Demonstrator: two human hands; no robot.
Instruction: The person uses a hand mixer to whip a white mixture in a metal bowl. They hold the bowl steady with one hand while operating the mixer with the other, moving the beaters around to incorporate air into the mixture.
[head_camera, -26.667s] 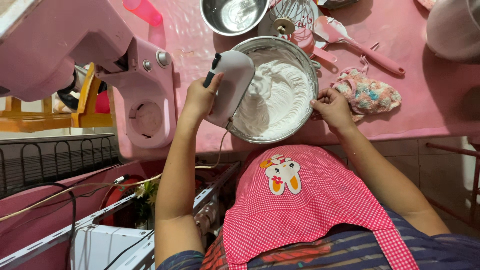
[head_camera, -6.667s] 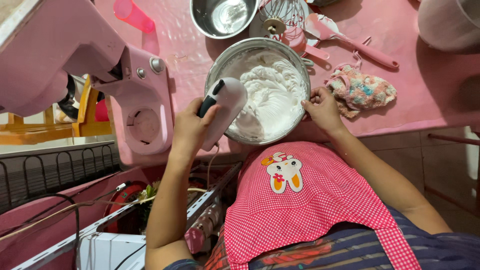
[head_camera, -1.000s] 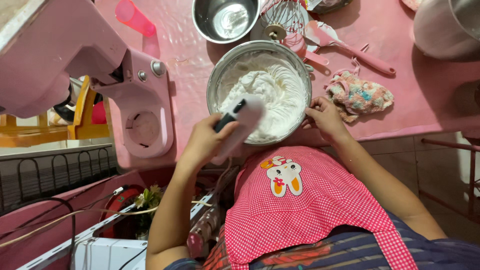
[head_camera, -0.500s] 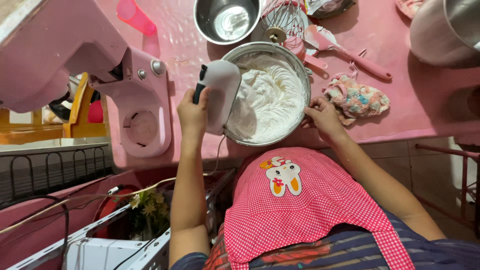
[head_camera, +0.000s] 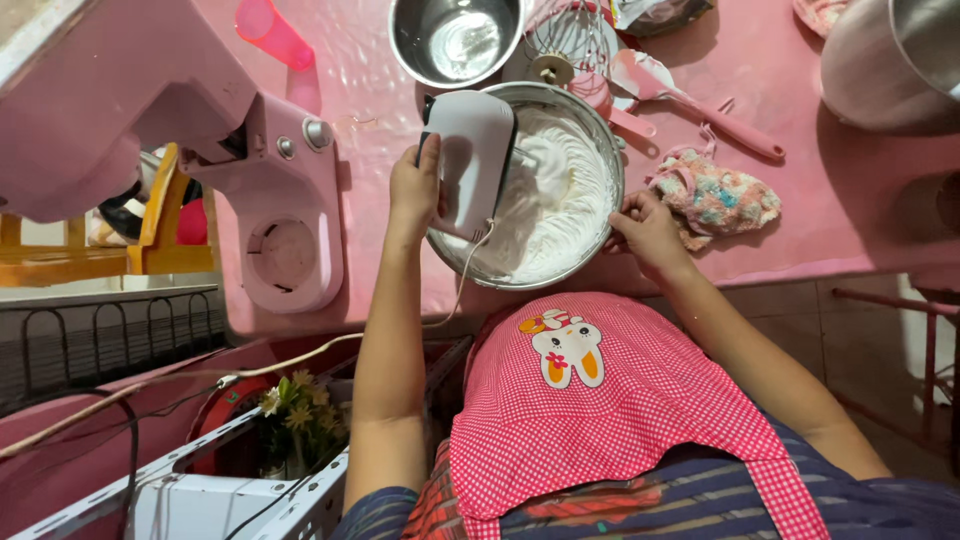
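The white hand mixer (head_camera: 468, 160) is hanging over the left part of the metal bowl (head_camera: 612, 160) of white cream (head_camera: 560, 195), on the pink counter (head_camera: 850, 190). The left hand (head_camera: 415, 190) is gripping the mixer's handle, fingers wrapped around it. The right hand (head_camera: 648, 230) is pressing closed fingers on the bowl's right rim, beside a crumpled cloth (head_camera: 715, 195).

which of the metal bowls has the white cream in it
The large metal bowl nearest the person, steadied at its rim by the right hand. The smaller metal bowl behind it holds no cream, and the left hand holds the hand mixer over the large one.
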